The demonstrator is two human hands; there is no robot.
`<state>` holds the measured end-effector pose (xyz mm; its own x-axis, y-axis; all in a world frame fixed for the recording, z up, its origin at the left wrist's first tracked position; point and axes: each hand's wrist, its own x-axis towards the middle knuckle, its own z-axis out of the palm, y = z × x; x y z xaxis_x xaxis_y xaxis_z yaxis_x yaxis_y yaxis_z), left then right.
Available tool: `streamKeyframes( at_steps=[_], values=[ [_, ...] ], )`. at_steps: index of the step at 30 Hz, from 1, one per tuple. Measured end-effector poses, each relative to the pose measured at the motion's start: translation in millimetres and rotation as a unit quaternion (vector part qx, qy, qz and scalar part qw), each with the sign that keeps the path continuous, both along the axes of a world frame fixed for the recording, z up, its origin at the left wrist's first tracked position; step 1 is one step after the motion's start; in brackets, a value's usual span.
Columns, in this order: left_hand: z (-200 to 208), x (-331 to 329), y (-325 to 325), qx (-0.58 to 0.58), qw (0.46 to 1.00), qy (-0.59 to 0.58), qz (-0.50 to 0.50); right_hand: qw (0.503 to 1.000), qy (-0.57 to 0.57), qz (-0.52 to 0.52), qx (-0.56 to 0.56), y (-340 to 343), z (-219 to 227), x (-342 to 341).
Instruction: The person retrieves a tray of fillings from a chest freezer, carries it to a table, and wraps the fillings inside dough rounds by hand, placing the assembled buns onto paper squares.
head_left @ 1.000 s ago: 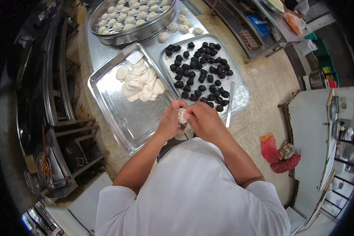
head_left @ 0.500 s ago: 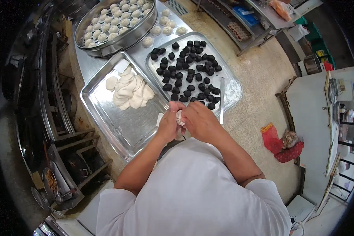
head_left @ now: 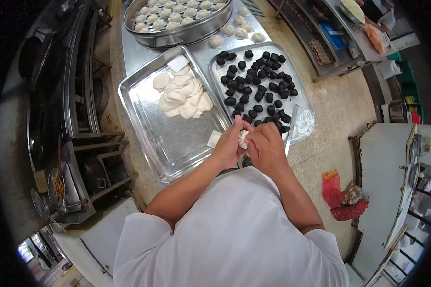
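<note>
Close to my body, a small white pleated bun [head_left: 243,139] sits between both hands. My left hand [head_left: 228,144] cups it from the left, thumb pointing upward. The fingers of my right hand [head_left: 269,149] pinch the gathered dough on the other side. Just beyond lies a metal tray [head_left: 160,143] with a heap of thin round dough wrappers [head_left: 186,98]. To its right, a second tray [head_left: 305,119] carries many black filling balls [head_left: 259,80]. A flat metal strip [head_left: 292,126] rests along that tray's right side, near my right hand.
A large round steamer [head_left: 182,36] full of pleated buns stands at the back of the steel table, with several loose buns [head_left: 241,33] beside it. White squares [head_left: 214,138] lie in the wrapper tray. Shelves [head_left: 340,55] stand far right; a red net bag [head_left: 342,196] is on the floor.
The whole view has turned, so the trays and steamer appear farther right and slightly higher. Both hands still hold the bun, whose pleats now show more plainly.
</note>
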<state>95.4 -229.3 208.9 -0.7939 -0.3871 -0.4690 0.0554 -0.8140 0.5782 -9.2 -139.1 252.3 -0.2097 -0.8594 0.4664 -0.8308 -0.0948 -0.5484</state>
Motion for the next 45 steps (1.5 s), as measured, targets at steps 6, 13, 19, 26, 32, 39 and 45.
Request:
streamKeyframes(
  at_steps=[6,13,19,26,32,39,45],
  values=[
    [-13.8,12.6,-3.3,0.115,0.990,0.044,0.074,0.997,-0.023,0.054,0.049,-6.8,3.5,9.9],
    [-2.4,20.2,-13.5,0.109,0.982,0.114,0.103,0.999,0.003,0.036,0.030,-12.8,-13.9,16.5],
    [1.1,24.1,-7.7,0.146,0.975,0.152,0.071,0.997,-0.047,0.028,0.059,-15.5,-16.7,20.2],
    [-13.5,21.4,-56.0,-0.092,0.995,0.018,0.022,0.794,-0.607,0.025,-0.005,3.9,-45.6,-2.4],
    [-83.9,23.3,-246.1,-0.548,0.787,-0.245,0.140,0.712,-0.697,-0.069,-0.052,46.5,-33.8,-42.3],
    [-106.9,20.5,-369.4,-0.597,0.633,-0.492,0.027,0.691,-0.689,-0.201,-0.082,99.7,-44.3,-90.8],
    [-132.4,12.0,-376.7,-0.670,0.501,-0.547,-0.023,0.776,-0.527,-0.346,0.035,109.3,-68.3,-134.7]
  ],
)
